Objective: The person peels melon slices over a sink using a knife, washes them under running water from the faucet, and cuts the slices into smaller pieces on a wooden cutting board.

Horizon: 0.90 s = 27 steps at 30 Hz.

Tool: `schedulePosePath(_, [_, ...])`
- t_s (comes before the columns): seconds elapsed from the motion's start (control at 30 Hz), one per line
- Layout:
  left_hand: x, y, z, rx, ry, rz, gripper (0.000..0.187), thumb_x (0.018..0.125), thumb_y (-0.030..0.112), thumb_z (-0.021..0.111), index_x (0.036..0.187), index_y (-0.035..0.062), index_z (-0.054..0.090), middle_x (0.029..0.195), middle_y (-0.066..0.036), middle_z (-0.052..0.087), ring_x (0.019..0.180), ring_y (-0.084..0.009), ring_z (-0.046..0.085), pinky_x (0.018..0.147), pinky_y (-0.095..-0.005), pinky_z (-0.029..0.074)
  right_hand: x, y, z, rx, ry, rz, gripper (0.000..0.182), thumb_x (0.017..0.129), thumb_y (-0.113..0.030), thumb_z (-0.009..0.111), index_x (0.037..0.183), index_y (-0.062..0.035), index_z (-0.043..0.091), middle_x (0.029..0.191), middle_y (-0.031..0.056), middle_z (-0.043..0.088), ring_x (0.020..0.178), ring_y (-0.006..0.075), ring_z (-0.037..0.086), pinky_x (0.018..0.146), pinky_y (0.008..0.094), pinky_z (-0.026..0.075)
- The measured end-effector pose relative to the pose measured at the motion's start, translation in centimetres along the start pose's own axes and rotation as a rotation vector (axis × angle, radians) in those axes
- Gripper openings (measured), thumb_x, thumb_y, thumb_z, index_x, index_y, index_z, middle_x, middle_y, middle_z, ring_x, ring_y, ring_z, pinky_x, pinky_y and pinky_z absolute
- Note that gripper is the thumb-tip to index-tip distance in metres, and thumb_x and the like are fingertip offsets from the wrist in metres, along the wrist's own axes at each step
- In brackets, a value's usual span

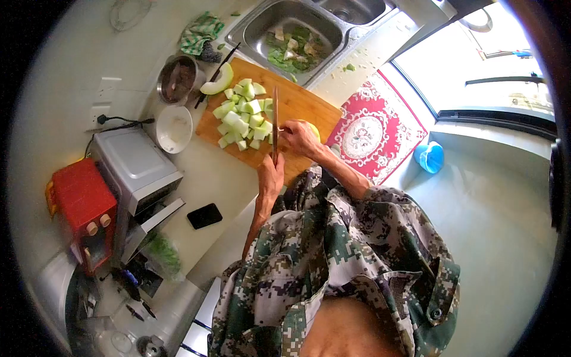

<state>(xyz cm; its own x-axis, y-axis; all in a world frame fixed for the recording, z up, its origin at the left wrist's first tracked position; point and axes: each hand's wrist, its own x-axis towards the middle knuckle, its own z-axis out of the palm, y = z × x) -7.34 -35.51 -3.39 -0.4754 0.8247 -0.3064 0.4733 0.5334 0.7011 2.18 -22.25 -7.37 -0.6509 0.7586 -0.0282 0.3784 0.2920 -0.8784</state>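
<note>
My left hand (270,175) is wrapped round the handle of a kitchen knife (275,119); its blade points away from me over the wooden cutting board (303,110). Just right of the blade, my right hand (299,138) has its fingers curled on a pale melon piece (314,131), mostly covered by the hand. Left of the knife lies a heap of cut pale green melon chunks (241,116). A curved melon slice (218,80) rests at the board's far left corner.
Beyond the board is a metal sink (291,12) with green peelings inside. A metal pot (178,80), white bowl (174,129), microwave (137,160) and black phone (204,216) stand or lie at left. A red patterned mat (380,128) and blue bin (429,157) are at right.
</note>
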Motion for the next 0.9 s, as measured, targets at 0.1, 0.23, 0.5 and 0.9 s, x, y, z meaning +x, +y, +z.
schedulePosePath(0.1, [-0.1,0.4,-0.5,-0.029,-0.025,-0.125,0.035,0.093,0.024,0.054,0.078,-0.0070,0.052,0.068,-0.025,0.055,0.062,-0.0422,0.056,0.056,-0.0451,0.042,-0.2,-0.8,-0.3,-0.034,0.057,0.106,0.020,0.082,-0.016,0.064,0.091,0.0021,0.065,0.082,0.0196,0.064,0.075,0.0340,0.064,0.065,0.0390,0.051])
schedulePosePath(0.23, [-1.1,-1.3,0.6,0.177,0.053,0.030,0.031,0.094,0.025,0.053,0.083,-0.0044,0.051,0.068,-0.024,0.059,0.063,-0.0407,0.061,0.054,-0.0457,0.047,-1.2,-0.7,-1.2,0.165,0.264,0.120,0.017,0.082,-0.014,0.065,0.091,0.0004,0.064,0.077,0.0171,0.062,0.069,0.0337,0.061,0.066,0.0397,0.050])
schedulePosePath(0.5, [-1.9,-1.3,1.0,0.530,0.073,0.062,0.024,0.094,0.022,0.053,0.086,-0.0010,0.049,0.068,-0.021,0.061,0.061,-0.0361,0.064,0.050,-0.0440,0.051,3.5,-0.4,-1.9,-0.422,-0.028,-0.184,0.020,0.081,-0.016,0.062,0.099,-0.0058,0.065,0.085,0.0128,0.063,0.072,0.0357,0.062,0.063,0.0441,0.051])
schedulePosePath(0.9, [-2.7,-1.4,2.4,0.240,-0.115,0.076,0.030,0.093,0.027,0.055,0.088,-0.0025,0.052,0.065,-0.027,0.060,0.064,-0.0435,0.063,0.054,-0.0486,0.050,-3.5,3.6,-4.8,-0.219,0.096,0.296,0.052,0.076,-0.028,0.073,0.122,-0.0088,0.057,0.109,0.0226,0.061,0.097,0.0401,0.061,0.084,0.0432,0.050])
